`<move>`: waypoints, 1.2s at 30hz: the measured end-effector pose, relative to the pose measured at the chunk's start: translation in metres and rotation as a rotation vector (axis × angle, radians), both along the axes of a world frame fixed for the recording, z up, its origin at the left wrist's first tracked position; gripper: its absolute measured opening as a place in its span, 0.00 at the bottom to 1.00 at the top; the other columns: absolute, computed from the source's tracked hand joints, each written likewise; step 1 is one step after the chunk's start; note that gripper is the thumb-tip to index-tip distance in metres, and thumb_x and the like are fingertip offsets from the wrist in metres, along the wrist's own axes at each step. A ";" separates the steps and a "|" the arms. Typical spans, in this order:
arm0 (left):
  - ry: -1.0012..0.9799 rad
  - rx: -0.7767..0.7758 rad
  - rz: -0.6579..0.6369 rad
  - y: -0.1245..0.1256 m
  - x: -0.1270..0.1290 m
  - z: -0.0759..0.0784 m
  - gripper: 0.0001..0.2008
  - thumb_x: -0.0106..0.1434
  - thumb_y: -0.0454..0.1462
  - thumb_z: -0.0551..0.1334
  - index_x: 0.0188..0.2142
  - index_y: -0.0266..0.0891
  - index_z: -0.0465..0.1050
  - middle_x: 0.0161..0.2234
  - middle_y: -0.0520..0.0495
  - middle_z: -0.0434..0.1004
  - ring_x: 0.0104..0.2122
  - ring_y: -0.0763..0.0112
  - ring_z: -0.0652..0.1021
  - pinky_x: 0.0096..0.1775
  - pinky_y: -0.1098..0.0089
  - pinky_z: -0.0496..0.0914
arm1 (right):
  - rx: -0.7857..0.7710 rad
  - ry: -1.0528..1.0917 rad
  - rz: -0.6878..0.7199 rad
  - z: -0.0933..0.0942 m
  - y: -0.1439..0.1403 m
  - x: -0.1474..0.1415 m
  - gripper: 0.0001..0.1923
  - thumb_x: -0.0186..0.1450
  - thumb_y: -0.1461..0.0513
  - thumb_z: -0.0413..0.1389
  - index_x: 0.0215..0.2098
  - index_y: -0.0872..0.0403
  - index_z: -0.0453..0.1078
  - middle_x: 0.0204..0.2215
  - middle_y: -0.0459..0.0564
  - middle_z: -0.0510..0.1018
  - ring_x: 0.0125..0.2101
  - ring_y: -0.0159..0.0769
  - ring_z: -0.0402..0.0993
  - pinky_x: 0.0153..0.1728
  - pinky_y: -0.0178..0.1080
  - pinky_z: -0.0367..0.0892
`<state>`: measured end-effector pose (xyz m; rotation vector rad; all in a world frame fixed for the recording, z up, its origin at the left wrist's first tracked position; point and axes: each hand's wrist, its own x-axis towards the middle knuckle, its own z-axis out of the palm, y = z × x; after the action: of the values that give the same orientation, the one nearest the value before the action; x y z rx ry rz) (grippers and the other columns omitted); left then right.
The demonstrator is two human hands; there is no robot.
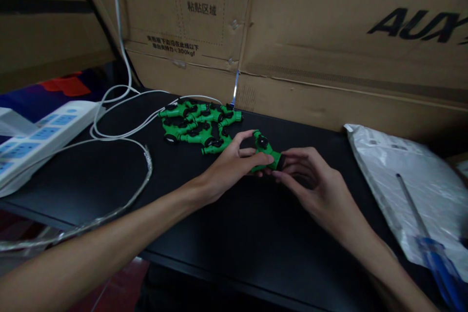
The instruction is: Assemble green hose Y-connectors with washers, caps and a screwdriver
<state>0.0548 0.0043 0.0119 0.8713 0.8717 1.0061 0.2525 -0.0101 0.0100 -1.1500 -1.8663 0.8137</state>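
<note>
On the black counter (109,175), a pile of green fittings (199,124) lies finished-looking near the back edge, and you hold one more green fitting (263,152) just in front of it. Your left hand (228,165) has its fingers clamped around the body; your right hand (314,185) pinches its dark end, so this piece looks unfinished.

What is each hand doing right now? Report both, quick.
Left hand: fingers closed around the green plastic fitting.
Right hand: fingers pinching the same fitting's black end.
</note>
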 end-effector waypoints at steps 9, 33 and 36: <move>0.019 0.078 -0.046 0.000 0.000 -0.002 0.41 0.60 0.33 0.72 0.67 0.40 0.54 0.34 0.52 0.78 0.33 0.70 0.79 0.37 0.67 0.69 | -0.203 -0.025 -0.035 0.007 -0.002 -0.002 0.18 0.69 0.47 0.58 0.33 0.52 0.67 0.22 0.42 0.74 0.21 0.28 0.72 0.24 0.31 0.67; 0.025 0.105 -0.075 -0.005 -0.001 0.002 0.43 0.59 0.34 0.72 0.69 0.39 0.52 0.36 0.51 0.78 0.37 0.69 0.80 0.43 0.64 0.68 | -0.394 -0.053 0.081 0.015 -0.001 -0.003 0.26 0.71 0.40 0.48 0.34 0.53 0.65 0.22 0.42 0.70 0.18 0.28 0.67 0.20 0.32 0.59; 0.014 0.047 -0.104 -0.005 -0.001 0.003 0.43 0.59 0.35 0.73 0.69 0.40 0.53 0.38 0.49 0.79 0.37 0.69 0.80 0.45 0.64 0.68 | -0.465 -0.123 0.077 0.028 0.000 0.018 0.32 0.71 0.38 0.42 0.33 0.55 0.70 0.21 0.46 0.72 0.19 0.30 0.69 0.20 0.34 0.61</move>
<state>0.0538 -0.0011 0.0150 0.9554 0.8087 0.9342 0.2700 -0.0104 0.0377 -1.4416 -1.8834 1.2940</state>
